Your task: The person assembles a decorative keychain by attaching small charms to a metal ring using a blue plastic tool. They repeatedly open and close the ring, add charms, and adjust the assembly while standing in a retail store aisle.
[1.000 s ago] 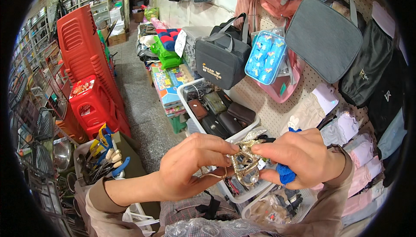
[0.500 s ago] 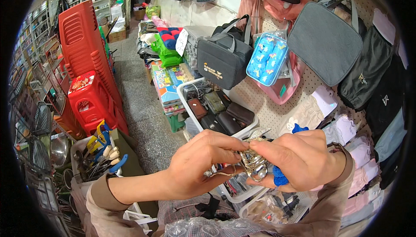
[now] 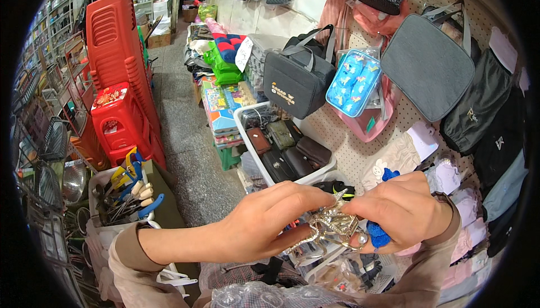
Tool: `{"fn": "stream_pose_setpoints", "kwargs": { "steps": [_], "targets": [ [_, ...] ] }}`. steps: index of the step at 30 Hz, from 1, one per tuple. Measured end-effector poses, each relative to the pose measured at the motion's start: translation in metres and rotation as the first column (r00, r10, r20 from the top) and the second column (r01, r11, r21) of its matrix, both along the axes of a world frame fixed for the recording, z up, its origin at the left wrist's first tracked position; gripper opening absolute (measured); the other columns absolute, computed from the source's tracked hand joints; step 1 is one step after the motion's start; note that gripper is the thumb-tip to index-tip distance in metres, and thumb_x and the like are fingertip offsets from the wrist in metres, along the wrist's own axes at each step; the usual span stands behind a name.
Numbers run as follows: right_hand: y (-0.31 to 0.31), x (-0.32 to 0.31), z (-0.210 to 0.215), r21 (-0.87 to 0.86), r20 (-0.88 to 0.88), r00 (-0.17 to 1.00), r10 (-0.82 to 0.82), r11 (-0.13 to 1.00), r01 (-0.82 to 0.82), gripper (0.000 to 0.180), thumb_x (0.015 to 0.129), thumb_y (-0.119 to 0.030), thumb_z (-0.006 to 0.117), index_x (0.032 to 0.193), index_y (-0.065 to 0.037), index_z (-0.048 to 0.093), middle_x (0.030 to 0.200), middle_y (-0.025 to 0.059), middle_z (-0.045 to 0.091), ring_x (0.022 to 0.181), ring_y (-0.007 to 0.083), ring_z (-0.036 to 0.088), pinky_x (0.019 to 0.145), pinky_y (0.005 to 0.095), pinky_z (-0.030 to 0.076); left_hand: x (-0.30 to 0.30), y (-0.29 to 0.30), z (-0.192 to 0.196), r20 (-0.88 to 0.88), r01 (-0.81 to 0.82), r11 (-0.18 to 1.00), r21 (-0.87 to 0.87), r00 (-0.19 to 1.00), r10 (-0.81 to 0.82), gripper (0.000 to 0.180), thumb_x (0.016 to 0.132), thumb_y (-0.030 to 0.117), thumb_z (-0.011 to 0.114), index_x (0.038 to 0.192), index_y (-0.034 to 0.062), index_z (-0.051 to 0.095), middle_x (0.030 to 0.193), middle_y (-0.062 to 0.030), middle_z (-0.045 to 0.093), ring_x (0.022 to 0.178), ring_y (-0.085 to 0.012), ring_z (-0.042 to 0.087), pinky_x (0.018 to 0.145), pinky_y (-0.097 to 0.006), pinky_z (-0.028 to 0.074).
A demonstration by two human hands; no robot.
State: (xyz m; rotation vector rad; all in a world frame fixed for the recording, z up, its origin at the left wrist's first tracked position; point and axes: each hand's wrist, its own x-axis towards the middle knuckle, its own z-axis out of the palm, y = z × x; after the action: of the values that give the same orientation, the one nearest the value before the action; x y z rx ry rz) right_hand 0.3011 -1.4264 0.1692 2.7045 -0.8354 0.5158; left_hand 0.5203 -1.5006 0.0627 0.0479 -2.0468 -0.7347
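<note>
In front of my body, a cluster of shiny gold-coloured metal hair clips (image 3: 334, 225) is held between both hands. Some seem to carry pearl-like beads, and single pieces are hard to tell apart. My left hand (image 3: 253, 223) pinches the cluster's left side between thumb and fingers. On the other side, my right hand (image 3: 396, 209) grips the clips with its thumb over them. A blue fuzzy piece (image 3: 378, 235) is tucked in the right palm, with more blue showing above the knuckles; its kind is hidden by the fingers.
Beyond my hands stands a white bin (image 3: 247, 133) of dark wallets and pouches. Bags, a blue patterned case (image 3: 353, 83) and packaged clothing hang on the pegboard at right. Stacked red stools (image 3: 115, 55) and a tub of utensils (image 3: 132, 192) line the left, beside a speckled floor (image 3: 188, 167).
My hands have shifted slightly right and down in the picture. The clips appear more fanned out, with more of their gold parts showing between my hands. The view has tilted a little.
</note>
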Motion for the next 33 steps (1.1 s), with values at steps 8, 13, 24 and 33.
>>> {"fn": "stream_pose_setpoints", "kwargs": {
  "steps": [8,13,24,33],
  "targets": [
    [0.004,-0.002,0.005,0.107,-0.010,1.000,0.024,0.994,-0.022,0.036,0.076,-0.025,0.078,0.099,0.000,0.065,0.070,0.0035,0.057,0.054,0.0172,0.061,0.044,0.0292,0.046,0.004,-0.001,0.003,-0.003,-0.081,0.995,-0.054,0.997,0.080,0.024,0.075,-0.003,0.076,0.098,0.0027,0.072,0.089,-0.0079,0.069,0.079,-0.0231,0.065,0.070,-0.035,0.052],
    [0.005,-0.003,0.001,0.092,0.002,1.000,0.004,0.996,-0.004,0.039,0.074,-0.031,0.081,0.092,-0.002,0.064,0.067,0.0022,0.052,0.052,0.0161,0.058,0.042,0.0287,0.042,0.009,-0.005,0.012,-0.019,-0.130,0.991,-0.040,0.991,0.130,0.018,0.077,-0.002,0.075,0.095,0.0027,0.072,0.086,-0.0071,0.069,0.076,-0.0222,0.065,0.070,-0.034,0.051],
    [0.005,-0.008,-0.003,0.172,0.043,0.998,-0.035,0.985,0.027,0.048,0.071,-0.047,0.082,0.082,-0.006,0.059,0.063,0.0002,0.045,0.049,0.0161,0.053,0.040,0.0295,0.036,0.021,0.004,0.028,-0.072,0.031,1.000,-0.003,0.997,-0.031,0.015,0.082,0.005,0.076,0.096,0.0022,0.072,0.088,-0.0064,0.070,0.076,-0.0214,0.064,0.067,-0.033,0.050],
    [0.006,-0.007,0.001,0.198,0.033,0.995,-0.094,0.976,0.086,0.049,0.070,-0.049,0.081,0.078,-0.009,0.055,0.064,0.0011,0.044,0.051,0.0172,0.054,0.041,0.0309,0.038,0.025,0.015,0.023,-0.079,-0.022,0.992,-0.124,0.997,0.012,0.028,0.076,0.012,0.083,0.102,0.0035,0.075,0.082,-0.0021,0.065,0.073,-0.0176,0.062,0.067,-0.030,0.051]
  ]
}}
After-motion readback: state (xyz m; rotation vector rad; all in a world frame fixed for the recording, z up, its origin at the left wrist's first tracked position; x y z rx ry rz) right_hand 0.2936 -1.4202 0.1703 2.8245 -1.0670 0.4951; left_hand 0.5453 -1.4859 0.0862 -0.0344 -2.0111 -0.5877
